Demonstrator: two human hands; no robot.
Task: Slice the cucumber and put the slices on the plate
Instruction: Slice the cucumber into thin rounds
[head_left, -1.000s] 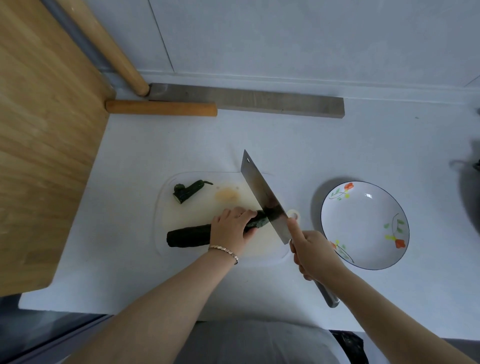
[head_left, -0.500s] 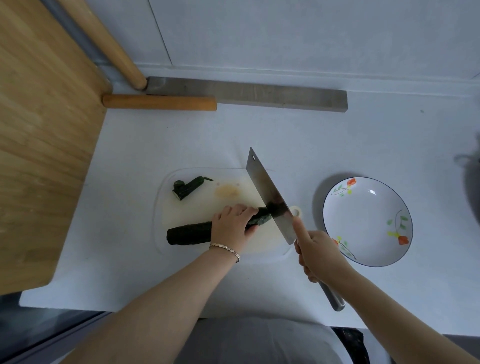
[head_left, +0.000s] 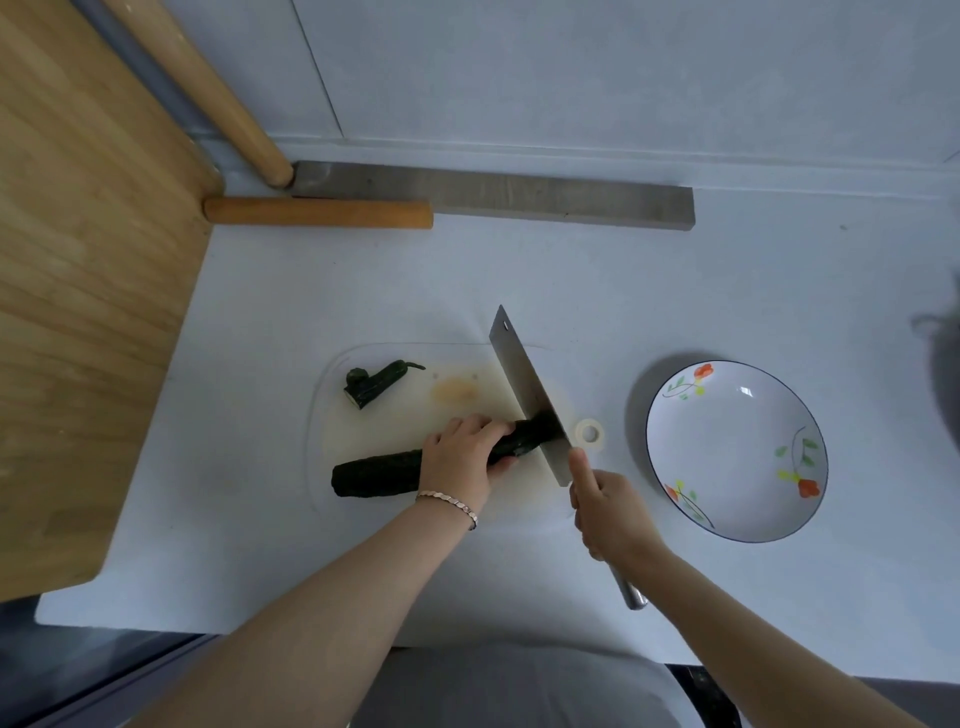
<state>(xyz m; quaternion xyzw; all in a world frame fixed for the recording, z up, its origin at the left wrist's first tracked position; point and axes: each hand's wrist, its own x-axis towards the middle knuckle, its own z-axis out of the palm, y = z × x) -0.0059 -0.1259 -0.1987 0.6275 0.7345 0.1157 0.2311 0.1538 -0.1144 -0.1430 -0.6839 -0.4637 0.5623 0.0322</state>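
Observation:
A dark green cucumber (head_left: 379, 473) lies across the white cutting board (head_left: 332, 410). My left hand (head_left: 460, 460) presses down on its right half. My right hand (head_left: 610, 512) grips the handle of a cleaver (head_left: 524, 384), whose blade stands edge-down on the cucumber's right end. A cut-off stem piece (head_left: 371, 384) rests at the board's far left. The white plate (head_left: 737, 452) with painted flowers stands to the right of the board, with nothing on it.
A wooden board (head_left: 88, 291) fills the left side. A wooden rolling pin (head_left: 317, 213) and a grey metal bar (head_left: 498, 200) lie along the back wall. A dark pot (head_left: 943, 353) shows at the right edge. The board's hanging hole (head_left: 588, 432) sits beside the blade.
The cleaver has shifted slightly and now bears down on the cucumber's right end. My left hand has stayed on the cucumber. The view has tilted a little.

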